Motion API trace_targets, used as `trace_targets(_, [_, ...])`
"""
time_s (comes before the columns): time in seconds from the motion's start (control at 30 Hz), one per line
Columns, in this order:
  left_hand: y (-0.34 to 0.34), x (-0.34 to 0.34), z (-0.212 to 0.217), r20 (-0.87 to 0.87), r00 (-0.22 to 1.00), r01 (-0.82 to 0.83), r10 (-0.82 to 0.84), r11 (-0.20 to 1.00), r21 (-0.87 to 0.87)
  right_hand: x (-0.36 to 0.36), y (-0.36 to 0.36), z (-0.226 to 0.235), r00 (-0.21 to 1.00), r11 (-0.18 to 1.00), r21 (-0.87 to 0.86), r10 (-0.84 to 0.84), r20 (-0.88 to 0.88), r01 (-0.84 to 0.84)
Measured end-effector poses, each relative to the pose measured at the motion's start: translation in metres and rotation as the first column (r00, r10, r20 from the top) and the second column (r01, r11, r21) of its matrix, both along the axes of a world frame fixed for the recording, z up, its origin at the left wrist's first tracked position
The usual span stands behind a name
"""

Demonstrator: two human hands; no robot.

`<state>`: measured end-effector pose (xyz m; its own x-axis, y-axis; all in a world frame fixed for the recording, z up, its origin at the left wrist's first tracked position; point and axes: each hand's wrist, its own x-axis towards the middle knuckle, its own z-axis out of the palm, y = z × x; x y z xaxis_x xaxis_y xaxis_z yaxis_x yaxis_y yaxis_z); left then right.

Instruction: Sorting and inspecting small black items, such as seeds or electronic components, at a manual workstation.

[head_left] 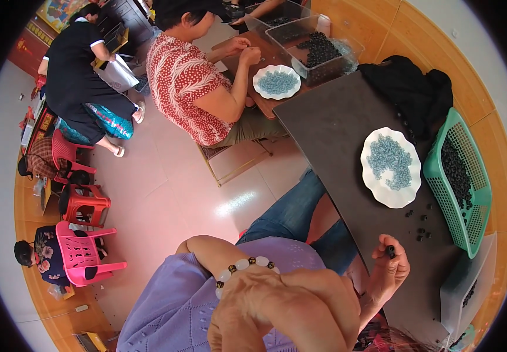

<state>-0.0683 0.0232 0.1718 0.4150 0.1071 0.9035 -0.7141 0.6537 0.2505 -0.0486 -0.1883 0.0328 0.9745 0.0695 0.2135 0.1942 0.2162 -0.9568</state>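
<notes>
Right hand [389, 268] pinching one black bead [391, 251] over table [335, 126] edge; left hand [300, 305] clenched, contents unclear; about nine loose beads [420, 226] beside white plate [391, 198], green basket [462, 176]

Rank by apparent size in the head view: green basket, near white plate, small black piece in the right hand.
1. green basket
2. white plate, nearly as large, so the order is unsure
3. small black piece pinched in the right hand

Left hand [288, 305] near, low centre: back of hand up, fingers curled under, wrist bent, forearm bare and angled in from the left. Right hand [389, 271] further right and raised, palm left, thumb and forefinger pinched together at the top.
</notes>
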Motion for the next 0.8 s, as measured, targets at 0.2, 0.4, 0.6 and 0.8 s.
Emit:
trace_targets(0.2, [0.004, 0.002, 0.0, -0.104, 0.989, -0.105, 0.103, 0.994, -0.018, 0.0, 0.002, 0.0, 1.0, 1.0, -0.004, 0.0, -0.012, 0.0])
trace_targets(0.4, [0.006, 0.005, -0.002, 0.003, 0.996, 0.093, -0.094, 0.995, 0.024, 0.001, 0.006, 0.002, 1.0, 0.999, -0.033, 0.011, -0.015, -0.011])
trace_targets(0.6, [0.007, 0.01, -0.007, -0.003, 0.985, 0.173, -0.173, 0.984, -0.035, -0.005, 0.01, 0.011, 0.999, 0.998, -0.044, -0.036, -0.025, 0.035])
trace_targets(0.8, [-0.031, 0.084, -0.034, -0.869, 0.368, 0.672, -0.33, 0.741, 0.003, -0.004, 0.007, 0.022, 0.998, 1.0, 0.023, 0.003, -0.069, -0.001])
